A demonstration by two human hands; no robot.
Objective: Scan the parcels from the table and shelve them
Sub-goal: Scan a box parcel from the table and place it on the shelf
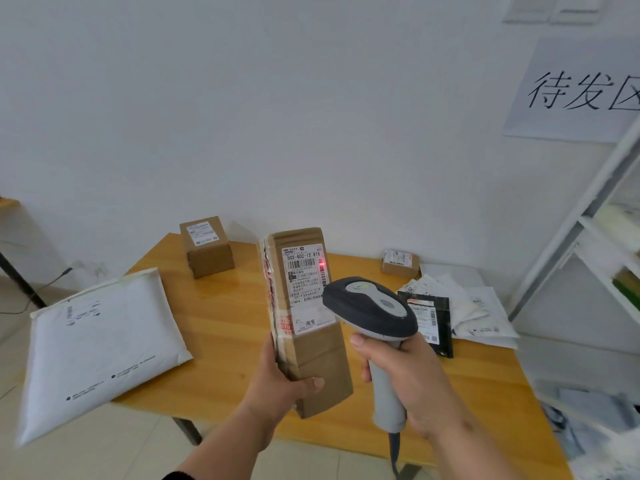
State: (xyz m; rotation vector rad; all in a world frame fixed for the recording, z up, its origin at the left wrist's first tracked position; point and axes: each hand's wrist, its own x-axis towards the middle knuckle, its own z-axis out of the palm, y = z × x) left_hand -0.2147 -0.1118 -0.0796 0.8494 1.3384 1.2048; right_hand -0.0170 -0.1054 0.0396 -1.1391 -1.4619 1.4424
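Note:
My left hand (277,375) grips the lower end of a tall brown cardboard parcel (320,358), holding it upright above the wooden table (221,327). Its white shipping label (304,285) faces me, and a red scan dot glows on the barcode at the label's right edge. My right hand (412,379) grips the handle of a grey barcode scanner (370,306), whose head points at that label from just to the right of the parcel.
On the table lie a large white padded mailer (97,341) overhanging the left edge, a brown box (206,245) at the back, a small box (400,262), a black pouch (433,323) and several white bags (478,313). A white shelf rack (595,216) stands at the right.

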